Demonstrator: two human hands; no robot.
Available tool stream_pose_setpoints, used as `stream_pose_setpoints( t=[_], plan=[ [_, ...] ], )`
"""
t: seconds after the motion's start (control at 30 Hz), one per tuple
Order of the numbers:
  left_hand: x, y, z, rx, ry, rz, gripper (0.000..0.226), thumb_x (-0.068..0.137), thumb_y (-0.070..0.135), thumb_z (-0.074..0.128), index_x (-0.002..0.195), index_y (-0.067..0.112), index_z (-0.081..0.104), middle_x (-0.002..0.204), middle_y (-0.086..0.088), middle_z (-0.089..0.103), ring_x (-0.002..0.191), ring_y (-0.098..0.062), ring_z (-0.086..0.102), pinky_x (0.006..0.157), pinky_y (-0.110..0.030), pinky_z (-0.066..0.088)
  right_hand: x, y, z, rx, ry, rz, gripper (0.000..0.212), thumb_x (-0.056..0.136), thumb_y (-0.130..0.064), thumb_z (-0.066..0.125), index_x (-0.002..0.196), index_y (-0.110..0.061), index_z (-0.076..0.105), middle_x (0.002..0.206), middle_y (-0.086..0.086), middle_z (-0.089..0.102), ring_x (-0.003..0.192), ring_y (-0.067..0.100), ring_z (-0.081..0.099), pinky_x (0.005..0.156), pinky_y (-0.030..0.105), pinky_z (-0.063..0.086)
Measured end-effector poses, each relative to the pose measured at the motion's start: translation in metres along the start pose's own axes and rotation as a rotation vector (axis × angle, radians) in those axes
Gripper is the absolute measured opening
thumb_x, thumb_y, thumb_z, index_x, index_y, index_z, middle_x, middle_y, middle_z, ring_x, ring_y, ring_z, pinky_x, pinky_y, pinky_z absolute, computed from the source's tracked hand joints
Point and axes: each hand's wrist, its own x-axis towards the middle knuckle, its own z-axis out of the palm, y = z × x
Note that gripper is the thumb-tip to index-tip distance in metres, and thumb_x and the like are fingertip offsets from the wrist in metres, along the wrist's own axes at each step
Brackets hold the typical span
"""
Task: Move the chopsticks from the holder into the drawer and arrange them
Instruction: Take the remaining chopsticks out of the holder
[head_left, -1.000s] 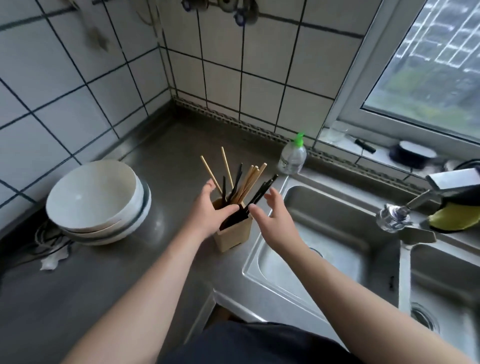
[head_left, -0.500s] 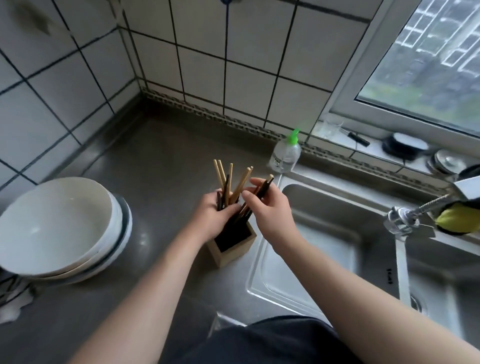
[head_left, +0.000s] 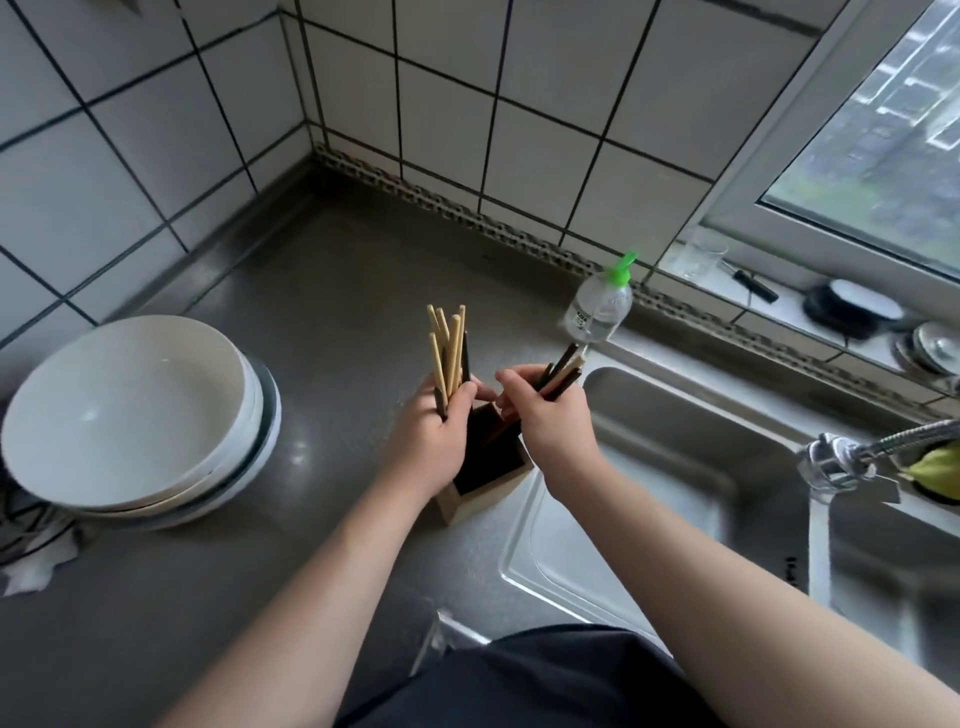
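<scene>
Steel counter (head_left: 337, 291), my view: left hand (head_left: 434, 436) clenches pale chopsticks (head_left: 449, 351), right hand (head_left: 553, 421) grips dark chopsticks (head_left: 561, 366); both bundles, together half a second ago, now part above the wooden holder (head_left: 491, 486).

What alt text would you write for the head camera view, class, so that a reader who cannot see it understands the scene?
Over a wooden holder on a steel counter, the left hand grips mostly pale chopsticks and the right hand grips dark chopsticks. Stacked white bowls sit to the left; a sink and a green-capped bottle are to the right.
</scene>
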Motion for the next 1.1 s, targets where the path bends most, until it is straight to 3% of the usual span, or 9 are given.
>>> stream_pose_setpoints(
  t=[0.13,0.33,0.5,0.77,1.0,1.1],
  plan=[
    [-0.003,0.0,0.0,-0.011,0.066,0.103,0.031,0.101,0.03,0.045,0.088,0.037,0.073,0.107,0.013,0.069,0.104,0.004,0.059,0.086,-0.002,0.036,-0.007,0.0,-0.001,0.072,0.03,0.004,0.03,0.099,-0.023,0.049,0.078,-0.014,0.068,0.066,0.001,0.067,0.064,0.014,0.063,0.076,0.034,0.053],
    [-0.005,0.023,-0.003,-0.106,0.119,0.235,0.028,0.103,0.01,0.043,0.097,0.004,0.07,0.099,-0.003,0.073,0.096,-0.008,0.069,0.087,-0.013,0.046,-0.018,-0.014,-0.011,0.272,0.056,-0.06,0.033,0.102,-0.02,0.042,0.089,-0.001,0.065,0.075,0.01,0.072,0.071,0.02,0.071,0.073,0.03,0.057],
    [-0.009,0.049,-0.007,-0.142,0.11,0.268,0.024,0.104,0.017,0.042,0.106,0.009,0.065,0.103,0.0,0.073,0.099,-0.011,0.071,0.088,-0.028,0.054,-0.028,-0.034,-0.031,0.39,0.094,-0.104,0.034,0.103,-0.021,0.04,0.095,-0.001,0.066,0.089,0.016,0.074,0.088,0.029,0.073,0.086,0.037,0.056],
    [-0.018,0.087,-0.009,-0.171,0.082,0.359,0.023,0.104,0.017,0.044,0.117,0.006,0.059,0.107,-0.002,0.072,0.099,-0.012,0.071,0.087,-0.025,0.056,-0.05,-0.069,-0.075,0.666,0.119,-0.221,0.034,0.103,-0.02,0.038,0.106,0.003,0.062,0.094,0.019,0.072,0.098,0.032,0.07,0.093,0.041,0.055],
    [-0.045,0.107,0.013,-0.165,0.041,0.44,0.019,0.104,0.015,0.044,0.112,0.013,0.061,0.106,-0.001,0.072,0.099,-0.014,0.07,0.088,-0.027,0.056,-0.084,-0.077,-0.123,0.726,0.207,-0.348,0.032,0.104,-0.021,0.036,0.104,-0.002,0.062,0.097,0.017,0.074,0.101,0.033,0.069,0.095,0.045,0.053],
    [-0.061,0.115,0.034,-0.203,-0.003,0.481,0.02,0.104,0.011,0.043,0.111,0.005,0.061,0.105,-0.006,0.072,0.098,-0.016,0.071,0.088,-0.028,0.056,-0.106,-0.071,-0.149,0.749,0.264,-0.377,0.031,0.103,-0.021,0.038,0.107,-0.001,0.061,0.102,0.02,0.073,0.101,0.032,0.07,0.096,0.045,0.053]
  ],
)
